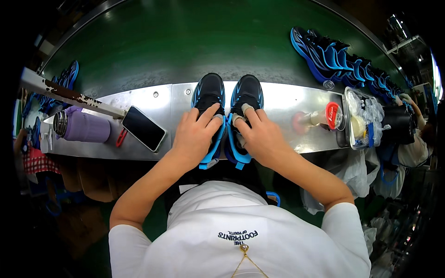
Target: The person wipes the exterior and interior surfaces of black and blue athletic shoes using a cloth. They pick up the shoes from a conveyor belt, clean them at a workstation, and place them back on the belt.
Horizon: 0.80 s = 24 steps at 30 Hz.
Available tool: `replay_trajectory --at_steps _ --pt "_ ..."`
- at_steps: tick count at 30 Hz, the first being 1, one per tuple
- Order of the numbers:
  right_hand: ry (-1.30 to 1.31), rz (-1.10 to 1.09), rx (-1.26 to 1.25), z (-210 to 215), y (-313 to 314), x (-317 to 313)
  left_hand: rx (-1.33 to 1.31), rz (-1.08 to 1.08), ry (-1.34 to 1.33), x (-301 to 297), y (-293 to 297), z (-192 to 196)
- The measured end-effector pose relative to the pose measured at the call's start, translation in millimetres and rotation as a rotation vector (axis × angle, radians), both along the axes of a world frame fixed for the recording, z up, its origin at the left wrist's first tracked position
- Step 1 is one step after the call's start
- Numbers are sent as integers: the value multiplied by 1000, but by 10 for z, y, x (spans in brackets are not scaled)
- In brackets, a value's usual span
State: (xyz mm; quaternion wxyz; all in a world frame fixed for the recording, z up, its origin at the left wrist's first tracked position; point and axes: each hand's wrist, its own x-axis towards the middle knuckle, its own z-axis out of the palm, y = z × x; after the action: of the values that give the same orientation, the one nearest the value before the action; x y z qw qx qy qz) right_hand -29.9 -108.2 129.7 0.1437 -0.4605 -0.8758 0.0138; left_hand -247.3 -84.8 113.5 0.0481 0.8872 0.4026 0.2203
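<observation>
A pair of black and blue sneakers stands side by side in front of me, toes pointing away. On the left sneaker [208, 86], my left hand [194, 136] is closed over the laces and collar, its fingers bent onto the upper. My right hand [260, 134] grips the right sneaker [247, 86] in the same area, with fingers bent at the tongue and opening. Pale covers wrap some fingertips, most plainly on the right hand. Blue pull tabs stick out at both heels. Both thumbs are largely hidden.
A phone [144, 129], red scissor-like handle [121, 138] and purple bottle [88, 127] lie left, below a worn metal bar [69, 94]. Rightward are a red-capped clear container [331, 116] and a metal tray [347, 118] of plastic bags. Sneaker rows [320, 55] line the green belt [185, 37].
</observation>
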Motion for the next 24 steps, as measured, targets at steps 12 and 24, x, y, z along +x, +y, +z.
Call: replay_trajectory --at_steps 12,24 --pt "512 49 -601 214 157 245 -334 -153 -80 -126 361 299" --pt "306 26 -403 128 242 312 -290 -101 -118 35 169 140"
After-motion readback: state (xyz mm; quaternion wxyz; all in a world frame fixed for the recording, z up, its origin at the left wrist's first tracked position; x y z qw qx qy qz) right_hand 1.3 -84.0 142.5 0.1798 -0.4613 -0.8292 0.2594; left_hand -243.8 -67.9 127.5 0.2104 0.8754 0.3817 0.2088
